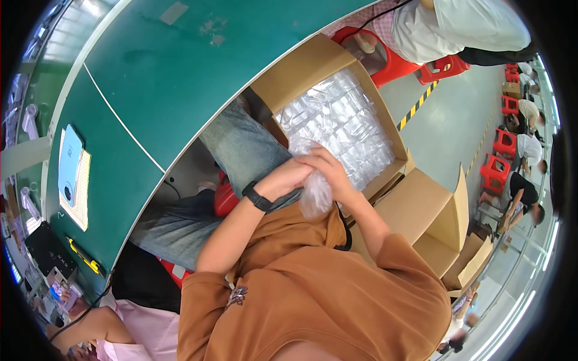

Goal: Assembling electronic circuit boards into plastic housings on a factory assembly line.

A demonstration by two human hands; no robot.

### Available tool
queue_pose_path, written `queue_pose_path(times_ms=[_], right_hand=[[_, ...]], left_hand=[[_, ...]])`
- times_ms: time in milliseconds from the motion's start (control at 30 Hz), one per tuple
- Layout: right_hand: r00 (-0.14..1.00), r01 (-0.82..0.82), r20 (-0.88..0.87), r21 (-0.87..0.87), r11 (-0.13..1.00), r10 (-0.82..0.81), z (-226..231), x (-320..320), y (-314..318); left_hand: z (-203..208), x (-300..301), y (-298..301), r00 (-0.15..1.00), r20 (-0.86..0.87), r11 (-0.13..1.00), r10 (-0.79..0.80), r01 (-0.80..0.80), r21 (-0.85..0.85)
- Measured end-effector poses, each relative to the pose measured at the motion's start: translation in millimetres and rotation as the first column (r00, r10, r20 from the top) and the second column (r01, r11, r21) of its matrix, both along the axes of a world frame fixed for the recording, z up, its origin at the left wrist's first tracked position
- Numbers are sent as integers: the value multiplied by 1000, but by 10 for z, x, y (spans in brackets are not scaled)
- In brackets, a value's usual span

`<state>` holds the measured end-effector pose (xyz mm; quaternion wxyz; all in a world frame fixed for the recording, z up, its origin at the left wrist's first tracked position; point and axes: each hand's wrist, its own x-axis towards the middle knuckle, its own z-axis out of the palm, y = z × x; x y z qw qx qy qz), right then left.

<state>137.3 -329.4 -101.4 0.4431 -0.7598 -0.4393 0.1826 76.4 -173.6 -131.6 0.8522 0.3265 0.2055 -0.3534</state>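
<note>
A clear, crumpled plastic bag point(317, 197) is bunched up in front of my body, over my lap. My left hand point(288, 176), with a black watch on its wrist, is closed on the bag from the left. My right hand point(328, 167) wraps over the bag from the right, its fingers overlapping the left hand. Part of the bag pokes out above the hands and part hangs below them. Just beyond stands an open cardboard box point(385, 108) filled with rows of clear plastic packs point(349, 123); what they contain is too unclear to tell.
A green table point(144, 78) runs along the left, bearing a light blue phone point(71, 157) on paper and a yellow cutter point(86, 257). Another open cardboard box point(415, 204) stands at my right. A person on a red stool point(391, 66) sits ahead; a person in pink is at lower left.
</note>
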Motion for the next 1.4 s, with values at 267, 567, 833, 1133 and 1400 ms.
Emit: queue_pose_path(times_ms=[267, 567, 833, 1133, 1400], right_hand=[[818, 516, -292, -9, 857, -495, 19, -1, 96], [961, 275, 79, -214, 937, -264, 65, -67, 603], [913, -31, -404, -227, 973, -66, 462, 93, 341], [995, 81, -29, -272, 959, -92, 206, 189, 265], [151, 335, -974, -111, 936, -169, -1361, 1950, -468]], left_hand=[[128, -207, 44, 825, 49, 823, 564, -555, -120], [335, 45, -126, 712, 287, 747, 641, -665, -20], [81, -180, -83, 748, 200, 739, 633, -661, 129], [92, -128, -89, 833, 261, 849, 487, -522, 82], [324, -425, 181, 840, 339, 683, 423, -542, 490]])
